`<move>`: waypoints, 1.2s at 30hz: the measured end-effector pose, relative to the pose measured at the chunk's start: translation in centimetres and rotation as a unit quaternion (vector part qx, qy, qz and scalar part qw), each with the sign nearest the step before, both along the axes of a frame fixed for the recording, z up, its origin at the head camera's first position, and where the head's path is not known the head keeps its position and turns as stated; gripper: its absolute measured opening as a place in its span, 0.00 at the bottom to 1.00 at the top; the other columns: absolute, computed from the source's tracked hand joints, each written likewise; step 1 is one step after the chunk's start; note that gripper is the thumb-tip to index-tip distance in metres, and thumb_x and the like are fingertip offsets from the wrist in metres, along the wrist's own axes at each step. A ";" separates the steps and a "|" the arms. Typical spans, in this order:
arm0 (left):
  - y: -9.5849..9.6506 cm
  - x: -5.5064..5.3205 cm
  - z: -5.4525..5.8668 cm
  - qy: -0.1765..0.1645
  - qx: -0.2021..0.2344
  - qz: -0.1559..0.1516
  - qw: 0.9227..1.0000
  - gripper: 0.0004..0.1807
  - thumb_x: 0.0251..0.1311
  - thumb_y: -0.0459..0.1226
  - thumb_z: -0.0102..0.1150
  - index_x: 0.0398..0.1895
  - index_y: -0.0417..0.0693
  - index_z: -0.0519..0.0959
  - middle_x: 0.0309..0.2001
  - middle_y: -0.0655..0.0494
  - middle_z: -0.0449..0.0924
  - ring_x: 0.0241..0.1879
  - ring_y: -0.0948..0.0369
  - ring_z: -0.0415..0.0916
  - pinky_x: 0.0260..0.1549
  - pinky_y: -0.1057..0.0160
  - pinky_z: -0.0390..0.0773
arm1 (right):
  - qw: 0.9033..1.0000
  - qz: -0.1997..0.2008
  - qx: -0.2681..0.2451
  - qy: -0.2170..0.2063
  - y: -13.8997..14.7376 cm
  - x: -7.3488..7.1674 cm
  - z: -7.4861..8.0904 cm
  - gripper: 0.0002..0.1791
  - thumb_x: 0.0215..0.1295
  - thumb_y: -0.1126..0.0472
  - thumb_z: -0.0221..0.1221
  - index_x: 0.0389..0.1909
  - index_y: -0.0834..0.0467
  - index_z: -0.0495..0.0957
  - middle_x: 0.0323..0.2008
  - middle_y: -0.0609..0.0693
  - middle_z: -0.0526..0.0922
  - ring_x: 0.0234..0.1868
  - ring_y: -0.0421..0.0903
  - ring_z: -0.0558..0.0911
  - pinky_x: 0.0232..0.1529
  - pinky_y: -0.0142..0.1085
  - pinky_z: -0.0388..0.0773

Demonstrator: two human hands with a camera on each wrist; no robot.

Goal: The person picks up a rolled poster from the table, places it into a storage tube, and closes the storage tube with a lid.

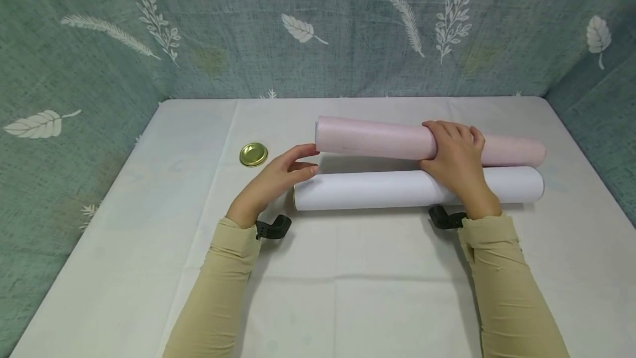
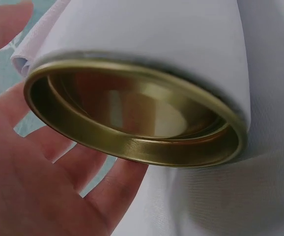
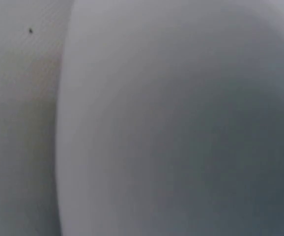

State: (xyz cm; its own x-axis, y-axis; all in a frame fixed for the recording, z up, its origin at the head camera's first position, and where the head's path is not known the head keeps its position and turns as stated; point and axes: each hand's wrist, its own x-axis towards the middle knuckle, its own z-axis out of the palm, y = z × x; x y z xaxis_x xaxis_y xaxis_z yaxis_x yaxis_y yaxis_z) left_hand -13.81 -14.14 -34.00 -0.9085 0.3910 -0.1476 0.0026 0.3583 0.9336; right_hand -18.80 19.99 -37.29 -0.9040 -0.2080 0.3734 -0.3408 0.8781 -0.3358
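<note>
A pink roll (image 1: pixel 372 138), its sheet edge showing at the left end, lies lengthwise behind a white tube (image 1: pixel 367 189). My right hand (image 1: pixel 458 156) grips the pink roll from above, its fingers over the far side and the wrist crossing the white tube. By the left ends of both is my left hand (image 1: pixel 278 178), fingers extended, fingertips right at the pink roll's end. The left wrist view shows the white tube's recessed gold metal end (image 2: pixel 137 113) with the fingers spread beside and under it. White tube surface (image 3: pixel 147 123) fills most of the right wrist view, blurred.
A round gold lid (image 1: pixel 253 154) lies on the white-covered table (image 1: pixel 348 314), left of the rolls. Green leaf-patterned cloth (image 1: pixel 338 32) hangs behind the table and at both sides. Black wrist cameras (image 1: pixel 274 227) sit close to the tube's near side.
</note>
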 end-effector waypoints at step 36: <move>0.8 -0.9 -1.9 0.035 0.003 0.018 0.999 0.30 0.58 0.49 0.53 0.63 0.59 0.58 0.56 0.53 0.69 0.52 0.61 0.69 0.52 0.59 0.65 | 1.000 -0.002 0.011 -0.028 0.1 -0.4 0.0 0.37 0.41 0.59 0.67 0.57 0.56 0.67 0.55 0.57 0.69 0.56 0.59 0.61 0.58 0.55 0.36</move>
State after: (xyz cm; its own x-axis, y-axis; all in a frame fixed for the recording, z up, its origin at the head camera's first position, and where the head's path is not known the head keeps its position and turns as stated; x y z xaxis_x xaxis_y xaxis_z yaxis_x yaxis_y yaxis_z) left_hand -14.69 -13.31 -35.85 -0.9299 0.3587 -0.0820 0.0545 0.3545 0.9334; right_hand -19.21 20.07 -37.25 -0.9243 -0.2117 0.3175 -0.3183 0.8866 -0.3356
